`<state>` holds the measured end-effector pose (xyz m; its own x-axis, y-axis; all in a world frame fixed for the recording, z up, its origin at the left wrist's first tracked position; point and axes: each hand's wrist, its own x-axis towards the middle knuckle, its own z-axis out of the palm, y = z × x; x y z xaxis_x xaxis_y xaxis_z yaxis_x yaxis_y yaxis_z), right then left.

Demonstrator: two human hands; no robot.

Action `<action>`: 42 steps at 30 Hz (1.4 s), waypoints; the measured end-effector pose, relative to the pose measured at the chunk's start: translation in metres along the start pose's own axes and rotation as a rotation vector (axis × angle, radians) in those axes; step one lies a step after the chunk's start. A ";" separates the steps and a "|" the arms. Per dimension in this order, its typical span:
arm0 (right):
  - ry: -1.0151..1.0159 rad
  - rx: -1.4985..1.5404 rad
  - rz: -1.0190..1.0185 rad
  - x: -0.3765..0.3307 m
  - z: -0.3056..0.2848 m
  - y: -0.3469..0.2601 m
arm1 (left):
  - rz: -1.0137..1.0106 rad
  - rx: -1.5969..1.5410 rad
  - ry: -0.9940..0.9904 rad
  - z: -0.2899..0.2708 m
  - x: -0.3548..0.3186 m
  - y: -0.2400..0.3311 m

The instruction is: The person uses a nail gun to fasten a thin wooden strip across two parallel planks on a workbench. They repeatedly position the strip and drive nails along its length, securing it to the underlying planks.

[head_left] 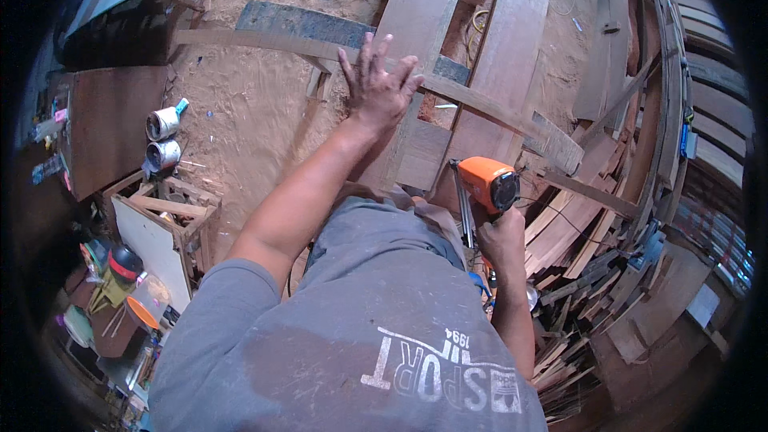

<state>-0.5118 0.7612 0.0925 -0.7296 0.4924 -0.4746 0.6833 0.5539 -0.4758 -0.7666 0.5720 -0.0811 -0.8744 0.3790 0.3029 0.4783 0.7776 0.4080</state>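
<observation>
My left hand (378, 94) lies with spread fingers over a long wooden plank (422, 2), where a narrow wooden strip (498, 109) crosses it. In my right hand (502, 238) is an orange nail gun (482, 178), gripped by its handle. The gun's dark nose and metal magazine point away from me, over the near part of the boards. A second long plank (524, 28) runs beside the first, with a gap between them. Beneath the strip, a dark-faced board (304, 24) also lies crosswise. Whether the gun's nose touches wood I cannot tell.
Stacked planks and offcuts (572, 232) crowd the right side. At left, two paint-smeared cans (163, 138) stand by a small wooden frame (192, 208) on sandy ground. A cluttered surface with an orange bowl (144, 312) is at lower left. A yellow hose (478, 22) shows between the planks.
</observation>
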 end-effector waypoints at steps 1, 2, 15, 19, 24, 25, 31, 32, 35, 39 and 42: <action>-0.003 0.011 -0.006 0.000 -0.002 -0.005 | -0.006 0.004 -0.012 0.004 -0.002 0.004; -0.014 -0.006 -0.014 0.000 -0.004 -0.007 | -0.007 0.001 -0.025 0.006 -0.002 0.008; -0.041 -0.064 -0.170 0.011 -0.013 -0.002 | -0.026 0.044 -0.021 0.008 -0.001 0.014; -0.062 -0.067 -0.184 0.014 -0.015 0.002 | -0.039 0.016 -0.017 0.002 0.001 0.019; -0.082 -0.104 -0.267 0.019 -0.019 0.003 | -0.055 0.016 -0.047 0.001 -0.001 0.019; -0.077 -0.105 -0.272 0.020 -0.019 0.003 | -0.058 0.010 -0.048 0.000 -0.001 0.019; -0.076 -0.152 -0.280 0.022 -0.020 -0.001 | -0.075 0.035 -0.095 -0.003 0.001 0.021; -0.074 -0.160 -0.282 0.022 -0.020 -0.001 | -0.076 0.039 -0.101 -0.004 0.001 0.021; -0.088 -0.184 -0.304 0.025 -0.023 -0.001 | -0.089 0.027 -0.098 -0.007 0.001 0.025; -0.085 -0.182 -0.286 0.024 -0.025 -0.008 | -0.094 0.050 -0.116 -0.008 0.001 0.024; -0.075 -0.173 -0.321 0.023 -0.024 -0.005 | -0.094 0.070 -0.122 -0.007 0.001 0.024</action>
<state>-0.5330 0.7859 0.1018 -0.8976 0.2278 -0.3773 0.3999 0.7808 -0.4800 -0.7550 0.5877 -0.0650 -0.9206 0.3575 0.1573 0.3906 0.8441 0.3673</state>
